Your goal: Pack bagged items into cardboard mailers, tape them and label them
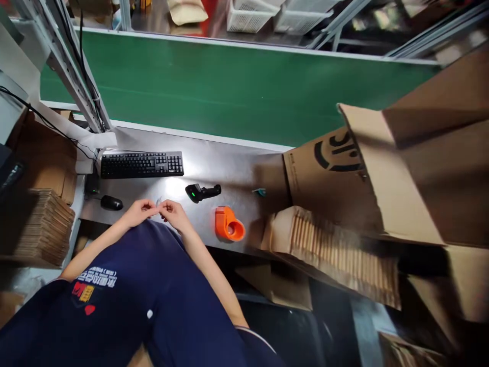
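Observation:
My left hand [140, 212] and my right hand [173, 213] meet at the near edge of the metal table, just in front of my body. Fingertips of both are pinched together around a small, pale, see-through piece [159, 201], too small and blurred to name. A black computer mouse [111, 203] lies left of my left hand. To the right of my right hand rests a black barcode scanner [203, 192] with a green light. Beyond it, nearer the edge, stands an orange tape dispenser [229, 224].
A black keyboard [142, 164] lies at the back left of the metal table [237, 163]. Behind runs a green conveyor belt [214, 86]. Large open cardboard boxes [324, 168] and a row of folded cartons [336, 250] crowd the right. More flat cartons [46, 224] are stacked left.

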`<state>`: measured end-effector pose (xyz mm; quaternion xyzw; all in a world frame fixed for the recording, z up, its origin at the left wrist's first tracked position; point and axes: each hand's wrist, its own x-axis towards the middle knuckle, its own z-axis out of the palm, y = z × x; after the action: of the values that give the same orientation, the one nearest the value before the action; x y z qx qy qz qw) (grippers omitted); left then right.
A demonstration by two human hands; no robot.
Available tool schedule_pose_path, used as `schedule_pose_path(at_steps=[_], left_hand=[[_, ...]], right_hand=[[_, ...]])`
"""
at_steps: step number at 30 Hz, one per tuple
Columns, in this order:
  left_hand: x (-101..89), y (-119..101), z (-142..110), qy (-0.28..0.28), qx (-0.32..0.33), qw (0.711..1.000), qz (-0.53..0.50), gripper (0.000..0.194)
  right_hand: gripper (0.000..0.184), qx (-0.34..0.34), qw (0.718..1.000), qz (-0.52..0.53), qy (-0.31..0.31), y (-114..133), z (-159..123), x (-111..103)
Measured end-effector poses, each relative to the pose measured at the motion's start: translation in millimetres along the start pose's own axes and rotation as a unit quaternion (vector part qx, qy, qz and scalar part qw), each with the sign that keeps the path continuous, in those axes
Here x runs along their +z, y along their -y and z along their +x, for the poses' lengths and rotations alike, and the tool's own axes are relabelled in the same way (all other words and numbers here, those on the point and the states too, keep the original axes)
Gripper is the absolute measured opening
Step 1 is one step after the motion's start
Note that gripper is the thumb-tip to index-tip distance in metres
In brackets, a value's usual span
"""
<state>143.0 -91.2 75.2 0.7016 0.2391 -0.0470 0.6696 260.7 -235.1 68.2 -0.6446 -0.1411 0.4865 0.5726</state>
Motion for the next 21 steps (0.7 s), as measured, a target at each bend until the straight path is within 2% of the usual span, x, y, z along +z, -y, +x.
schedule_pose_path(at_steps=[3, 5, 8, 10, 12, 14, 16, 21], left_hand=[[-4.5, 5, 2, -0.016, 0.007, 0.995, 0.094, 0.041], [-8.2, 8, 3, 0.012, 0.018, 0.990, 0.137, 0.039], [-9.6, 12, 3, 0.056, 0.036, 0.992, 0.105, 0.038], [-7.2, 16, 4, 0.042, 0.043, 0.994, 0.094, 0.037], [-4.3, 18, 4, -0.008, 0.056, 0.989, 0.139, 0.032], [-3.2, 21, 6, -0.058, 0.076, 0.973, 0.208, 0.024], [-4.6, 22, 8, -0.079, 0.088, 0.959, 0.259, 0.019], [-10.2, 24, 10, -0.080, 0.108, 0.949, 0.286, 0.024]], right_hand=[[0.044, -0.011, 1.000, -0.023, 0.017, -14, 1, 7], [0.046, -0.015, 0.999, -0.021, 0.032, -19, -1, 10], [0.046, -0.003, 0.999, 0.027, 0.047, -25, -2, 12], [0.045, 0.006, 0.998, 0.051, 0.019, -29, -3, 14], [0.040, -0.001, 0.998, 0.032, -0.056, -31, -4, 15], [0.032, -0.030, 0.989, -0.041, -0.141, -31, -5, 16], [0.024, -0.068, 0.971, -0.131, -0.189, -31, -5, 15], [0.015, -0.165, 0.943, -0.237, -0.168, -32, -3, 12]])
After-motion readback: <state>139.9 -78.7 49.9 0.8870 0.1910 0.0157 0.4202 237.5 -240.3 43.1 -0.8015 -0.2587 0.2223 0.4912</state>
